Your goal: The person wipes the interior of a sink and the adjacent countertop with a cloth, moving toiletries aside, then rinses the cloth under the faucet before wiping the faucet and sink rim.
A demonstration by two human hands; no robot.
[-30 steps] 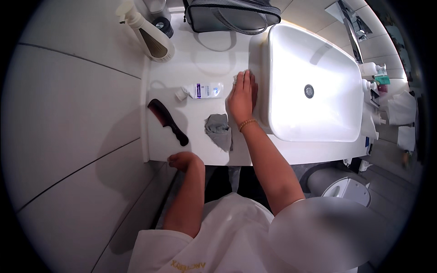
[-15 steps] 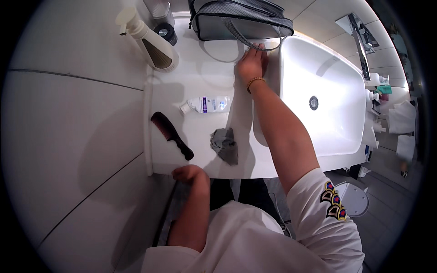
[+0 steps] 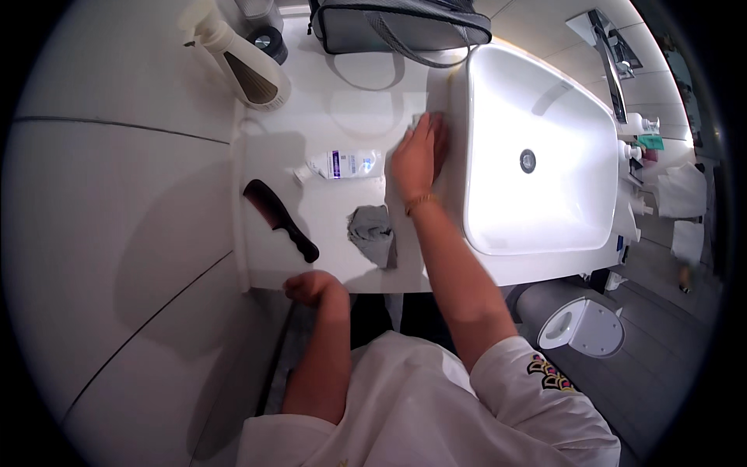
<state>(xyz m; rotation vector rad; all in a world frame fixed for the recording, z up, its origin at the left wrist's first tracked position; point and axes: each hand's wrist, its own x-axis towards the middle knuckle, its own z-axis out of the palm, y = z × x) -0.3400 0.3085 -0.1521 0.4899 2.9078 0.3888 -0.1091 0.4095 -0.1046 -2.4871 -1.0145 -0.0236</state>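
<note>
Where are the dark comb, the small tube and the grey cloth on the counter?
dark comb (image 3: 278, 219): head view, middle of its handle.
small tube (image 3: 342, 164): head view, its body.
grey cloth (image 3: 371, 231): head view, crumpled centre.

A bathroom: white washbasin (image 3: 537, 156) with tap (image 3: 607, 47), toilet (image 3: 580, 327), tiled walls.

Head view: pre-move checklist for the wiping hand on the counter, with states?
1. Right hand flat on the pale cloth, beside the sink basin: ok.
2. Cloth fully under palm: cannot tell, mostly hidden.
3. Path clear of the small white tube: not ok, it lies just left of the hand.
4. Grey crumpled rag clear of the forearm: not ok, close beside it.
5. Left hand at the counter's front edge, clenched, holding nothing that shows: ok.
6. Dark comb away from the wiping hand: ok.
</note>
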